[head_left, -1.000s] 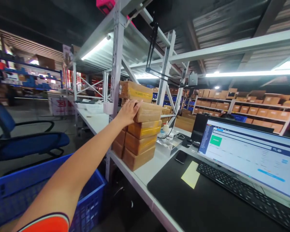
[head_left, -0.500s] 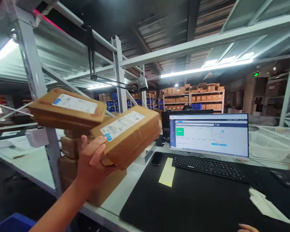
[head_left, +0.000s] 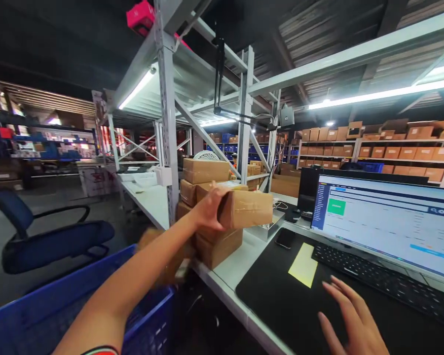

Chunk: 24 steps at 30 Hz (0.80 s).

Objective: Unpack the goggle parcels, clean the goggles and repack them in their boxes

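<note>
Box (head_left: 250, 209), one: gripped at its end by my left hand (head_left: 209, 209), just beside the stack (head_left: 224, 250). Right hand (head_left: 357, 320): splayed, empty, right of the stack. Step, apparently: box handling; next move calls for firm hold.

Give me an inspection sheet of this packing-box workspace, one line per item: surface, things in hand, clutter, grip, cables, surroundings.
Surface: pale table, partly covered by a black mat.
Things in hand: one brown box, held in front of a box stack; a brown shape behind the left forearm is too blurred to identify.
Clutter: phone, yellow paper, keyboard, monitor.
Grip: left hand on the box's end; right hand open over the mat, contact unclear.
Cables: white cable, loosely curled beyond the phone.
Surroundings: blue crate and blue chair to the left; loaded shelves behind.
</note>
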Tool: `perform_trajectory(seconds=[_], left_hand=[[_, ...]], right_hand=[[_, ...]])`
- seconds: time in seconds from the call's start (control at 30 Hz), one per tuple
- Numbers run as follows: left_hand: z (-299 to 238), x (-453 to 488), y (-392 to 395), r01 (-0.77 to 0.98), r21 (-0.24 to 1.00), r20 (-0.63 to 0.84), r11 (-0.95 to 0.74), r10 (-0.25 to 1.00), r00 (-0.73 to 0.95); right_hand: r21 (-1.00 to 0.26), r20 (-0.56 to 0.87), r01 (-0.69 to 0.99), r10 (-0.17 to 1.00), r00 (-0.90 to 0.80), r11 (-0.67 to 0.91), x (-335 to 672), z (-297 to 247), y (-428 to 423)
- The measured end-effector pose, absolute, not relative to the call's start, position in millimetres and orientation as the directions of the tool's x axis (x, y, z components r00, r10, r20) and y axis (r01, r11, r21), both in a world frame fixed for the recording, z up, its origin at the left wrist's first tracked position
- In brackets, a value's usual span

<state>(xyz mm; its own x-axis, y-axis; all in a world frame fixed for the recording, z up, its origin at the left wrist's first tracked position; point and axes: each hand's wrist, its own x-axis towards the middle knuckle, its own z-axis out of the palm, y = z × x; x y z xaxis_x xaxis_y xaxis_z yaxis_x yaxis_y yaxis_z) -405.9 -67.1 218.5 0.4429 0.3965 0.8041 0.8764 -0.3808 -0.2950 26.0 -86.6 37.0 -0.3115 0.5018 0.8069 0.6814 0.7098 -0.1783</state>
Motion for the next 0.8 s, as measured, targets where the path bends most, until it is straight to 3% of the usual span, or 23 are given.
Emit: perform_trajectory(seconds=[0.2, 0.33, 0.4, 0.53, 0.7, 0.8], left_hand=[[191, -401, -71, 0.901, -0.247, 0.901, -0.356, 0.258, 0.349], [224, -420, -85, 0.919, -0.220, 0.932, -0.328, 0.206, 0.297], [251, -436, -84, 0.924, -0.217, 0.927, -0.316, 0.228, 0.296], [284, -463, -70, 0.871, -0.424, 0.824, -0.247, 0.294, 0.484], [287, -463, -69, 0.923, -0.376, 0.803, -0.078, 0.470, 0.367], [287, -459, -83, 0.898, -0.439, 0.773, -0.008, 0.506, 0.383]], right_hand=[[-0.239, 0.812, 0.581, 0.488, -0.320, 0.778, -79, 113, -50], [-0.266, 0.800, 0.604, 0.522, -0.296, 0.751, -104, 87, -45], [-0.278, 0.768, 0.600, 0.549, -0.331, 0.751, -107, 57, -51], [-0.325, 0.715, 0.590, 0.600, -0.359, 0.740, -98, 8, -64], [-0.332, 0.683, 0.638, 0.644, -0.346, 0.695, -86, -10, -75], [-0.321, 0.605, 0.642, 0.672, -0.427, 0.696, -94, -15, -84]])
